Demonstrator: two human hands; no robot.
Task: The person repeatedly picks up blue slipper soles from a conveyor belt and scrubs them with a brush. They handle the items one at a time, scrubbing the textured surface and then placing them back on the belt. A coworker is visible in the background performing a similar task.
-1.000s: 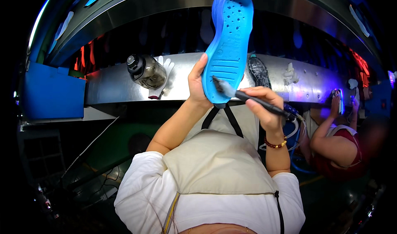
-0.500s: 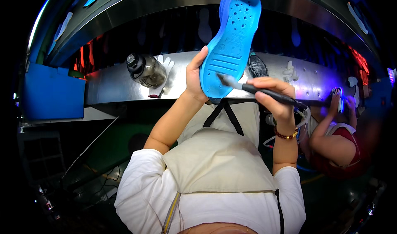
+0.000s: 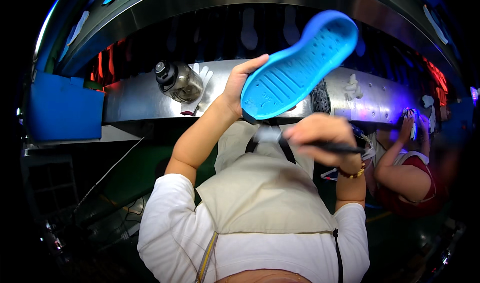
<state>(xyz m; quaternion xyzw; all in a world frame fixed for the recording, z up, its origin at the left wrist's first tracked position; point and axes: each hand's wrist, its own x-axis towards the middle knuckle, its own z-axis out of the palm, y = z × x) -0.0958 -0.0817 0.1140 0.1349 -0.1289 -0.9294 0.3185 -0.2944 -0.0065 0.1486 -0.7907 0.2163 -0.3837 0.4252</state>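
A bright blue shoe sole (image 3: 292, 75) is tilted up to the right in front of me, its hollow inner side with ribs and small holes facing me. My left hand (image 3: 239, 85) grips its near left edge, the thumb along the rim. Below the sole, apart from it, my right hand (image 3: 325, 138) is closed on a brush with a black handle (image 3: 345, 148). The brush head is smeared by motion and points left, over my apron (image 3: 250, 183).
On the metal ledge (image 3: 132, 100) a dark translucent bottle (image 3: 181, 83) stands on a white glove (image 3: 205, 78). A dark patterned sole (image 3: 321, 98) lies behind the blue one, with a whitish crumpled thing (image 3: 353, 87) farther right. Another person (image 3: 407, 173) works at the right. A blue box (image 3: 65, 110) stands left.
The blue sole has swung over to the right and tilted. My right hand has drawn the brush off the sole, down toward my apron.
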